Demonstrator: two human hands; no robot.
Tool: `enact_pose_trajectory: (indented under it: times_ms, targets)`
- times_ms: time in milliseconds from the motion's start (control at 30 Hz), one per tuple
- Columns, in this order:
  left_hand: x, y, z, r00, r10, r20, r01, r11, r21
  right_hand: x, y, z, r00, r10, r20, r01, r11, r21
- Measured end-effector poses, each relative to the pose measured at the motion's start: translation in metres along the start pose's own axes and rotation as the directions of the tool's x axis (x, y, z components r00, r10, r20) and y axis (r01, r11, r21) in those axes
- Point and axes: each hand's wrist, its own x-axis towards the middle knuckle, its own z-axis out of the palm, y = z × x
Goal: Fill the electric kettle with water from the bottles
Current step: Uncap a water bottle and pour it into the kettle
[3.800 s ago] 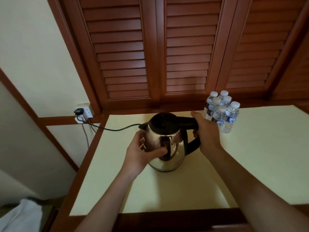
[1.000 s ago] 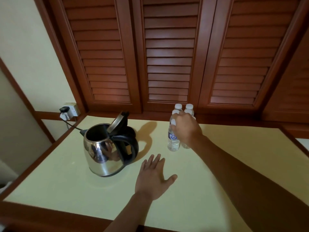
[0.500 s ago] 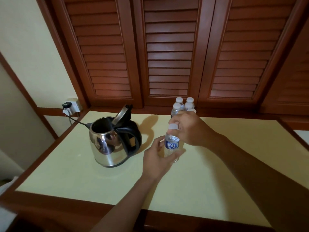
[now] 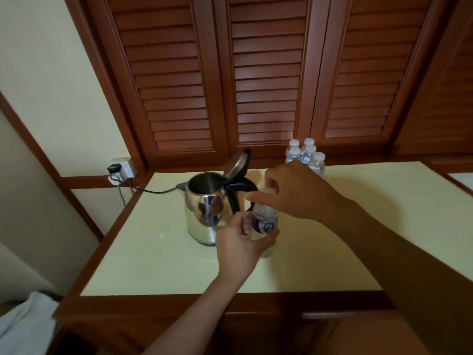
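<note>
Since half a second ago, my hands have carried the bottle (image 4: 265, 221) closer to the kettle (image 4: 204, 213), and my right fingers have shifted onto its cap. At far left, a plug (image 4: 114, 168) sits in the wall socket (image 4: 125, 167), its cord (image 4: 153, 192) running to the kettle. That kettle stands on the table (image 4: 158, 252) with its lid (image 4: 236, 163) tipped open. Just right of it, my left hand (image 4: 240, 245) wraps the bottle's lower half, fingers curled around it. My right hand (image 4: 294, 190) comes from above, fingertips (image 4: 258, 197) pinched narrow on the cap, which they mostly hide. Behind, five more bottles (image 4: 305, 157) stand clustered at the table's back edge.
</note>
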Motion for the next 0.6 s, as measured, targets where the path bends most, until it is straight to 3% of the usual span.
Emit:
enact_pose_trajectory:
  times_ms: [133, 467, 533, 600]
  targets:
    - [0.000, -0.019, -0.058, 0.996, 0.080, 0.035, -0.082, 0.995, 0.061, 0.010, -0.053, 0.023, 0.997, 0.073, 0.015, -0.072, 0.996, -0.052]
    - [0.021, -0.059, -0.154, 0.989, 0.005, 0.148, -0.007, 1.000, 0.013, 0.043, -0.127, 0.056, 0.992, -0.102, 0.073, 0.093, 0.989, 0.119]
    - [0.024, -0.062, -0.160, 0.990, 0.014, 0.139, -0.017, 1.000, 0.024, 0.045, -0.132, 0.058, 0.996, -0.086, 0.033, 0.081, 0.987, 0.139]
    - [0.027, -0.064, -0.162, 0.993, 0.036, 0.116, -0.042, 0.998, 0.052, 0.049, -0.137, 0.061, 1.000, -0.016, -0.027, 0.017, 0.999, 0.031]
